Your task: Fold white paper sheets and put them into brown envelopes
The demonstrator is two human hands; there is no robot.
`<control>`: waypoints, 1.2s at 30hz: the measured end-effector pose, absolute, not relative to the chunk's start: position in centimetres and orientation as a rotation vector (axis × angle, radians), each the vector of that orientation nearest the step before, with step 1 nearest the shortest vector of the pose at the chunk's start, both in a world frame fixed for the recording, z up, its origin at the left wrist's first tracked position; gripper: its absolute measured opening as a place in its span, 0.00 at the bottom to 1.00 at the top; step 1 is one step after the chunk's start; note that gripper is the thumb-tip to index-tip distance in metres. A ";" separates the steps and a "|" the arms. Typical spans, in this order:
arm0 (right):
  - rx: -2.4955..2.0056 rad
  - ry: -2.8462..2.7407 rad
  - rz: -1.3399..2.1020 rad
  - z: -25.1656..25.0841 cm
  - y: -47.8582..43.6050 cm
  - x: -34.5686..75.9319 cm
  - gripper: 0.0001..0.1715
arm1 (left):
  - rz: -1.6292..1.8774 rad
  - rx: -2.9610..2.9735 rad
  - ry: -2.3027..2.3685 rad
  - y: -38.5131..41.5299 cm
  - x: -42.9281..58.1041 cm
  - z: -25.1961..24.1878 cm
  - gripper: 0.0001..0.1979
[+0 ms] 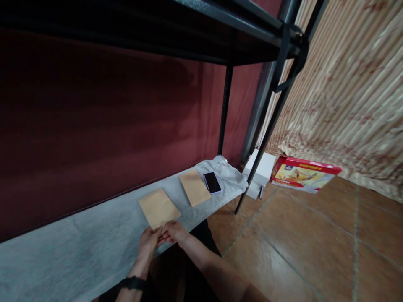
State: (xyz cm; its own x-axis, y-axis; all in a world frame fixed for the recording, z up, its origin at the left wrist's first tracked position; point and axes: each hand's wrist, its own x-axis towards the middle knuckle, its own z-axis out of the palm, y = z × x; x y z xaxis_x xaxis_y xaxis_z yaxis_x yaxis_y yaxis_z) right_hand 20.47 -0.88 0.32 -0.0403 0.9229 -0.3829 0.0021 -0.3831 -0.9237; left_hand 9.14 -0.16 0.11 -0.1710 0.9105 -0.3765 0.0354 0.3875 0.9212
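A flat brown kraft paper envelope [159, 205] lies on the grey bench top [91, 239], its near edge at my fingers. My left hand [149, 239] is closed, with the thumb along that near edge. Right beside it, my right hand [174, 231] has its fingers curled at the same edge, close to the left fingertips. The fingertips partly cover one another, so the exact grip is hard to see. A second brown paper envelope [194, 187] rests farther right on the bench, with a dark-screened phone [213, 183] next to it.
A crumpled grey cloth [233, 176] covers the bench's right end. Dark metal shelving [224, 109] rises above and around the bench, against a dark red wall [126, 117]. On the tiled floor at the right stand white boxes [262, 167] and a red-and-yellow carton [304, 174], before a pleated curtain [340, 92].
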 end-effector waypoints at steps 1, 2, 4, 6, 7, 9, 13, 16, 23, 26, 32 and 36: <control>-1.512 -1.084 1.484 0.4 -1.2 20.9 0.22 | 0.956 0.851 1.526 -0.1 8.9 0.1 0.10; -1.552 -1.139 1.423 0.6 -1.6 21.5 0.21 | 0.918 0.820 1.514 -0.1 8.7 0.2 0.09; -1.608 -1.233 1.258 0.8 -2.5 22.8 0.15 | 0.876 0.770 1.482 -0.4 8.3 0.2 0.08; -1.624 -1.461 0.962 0.8 -3.5 24.1 0.10 | 0.884 0.728 1.462 -0.7 8.2 0.1 0.09; -1.613 -1.629 0.769 0.5 -3.9 24.8 0.14 | 0.897 0.706 1.460 -0.8 8.2 0.1 0.09; -1.551 -1.952 0.396 -0.3 -4.6 26.0 0.23 | 0.937 0.666 1.452 -1.1 8.1 -0.1 0.11; -1.454 -2.155 0.239 -2.4 -5.1 27.5 0.33 | 0.980 0.658 1.434 -1.4 8.2 -0.4 0.11; -1.457 -2.028 0.283 -2.5 -4.9 28.4 0.30 | 1.009 0.681 1.448 -0.8 9.0 0.1 0.10; -1.532 -1.512 0.319 0.4 -1.9 33.8 0.27 | 1.022 0.842 1.165 3.3 17.2 3.0 0.11; -1.614 -1.337 0.294 -0.2 -1.0 36.8 0.29 | 0.962 0.908 1.131 5.2 21.4 2.9 0.10; -1.741 -1.229 0.184 -2.1 -1.5 41.9 0.28 | 0.893 0.937 1.232 6.6 23.7 1.1 0.07; -1.733 -1.297 0.169 -2.2 -1.2 42.1 0.28 | 0.843 0.959 1.263 6.6 23.3 0.6 0.06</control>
